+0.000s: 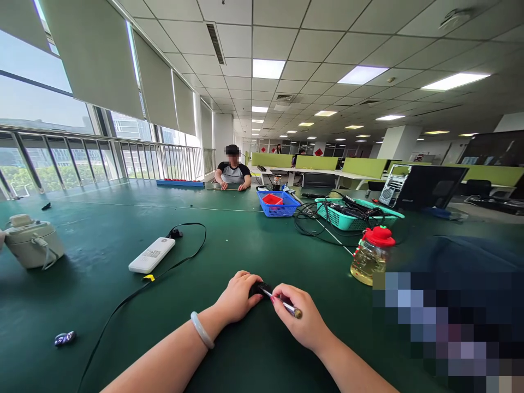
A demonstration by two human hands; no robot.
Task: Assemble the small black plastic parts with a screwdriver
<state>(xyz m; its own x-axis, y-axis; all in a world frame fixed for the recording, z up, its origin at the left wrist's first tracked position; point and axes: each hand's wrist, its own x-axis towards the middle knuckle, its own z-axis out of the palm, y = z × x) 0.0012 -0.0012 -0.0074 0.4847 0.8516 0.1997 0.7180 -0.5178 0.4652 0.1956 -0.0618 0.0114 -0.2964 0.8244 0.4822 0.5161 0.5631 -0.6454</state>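
Both my hands rest on the green table near its front edge. My left hand [237,297], with a pale bangle on the wrist, is closed around a small black object [262,287]. My right hand [301,322] pinches a thin metal tool with a dark, brass-tipped handle [286,306], a small screwdriver by its look. The tool's tip points into the black object. The two hands almost touch.
A white power strip [151,255] with a black cable lies to the left, a beige appliance [33,241] at far left. An oil bottle with red cap [370,256], a blue basket [278,204] and a teal basket [356,214] stand right. A person [232,172] sits across.
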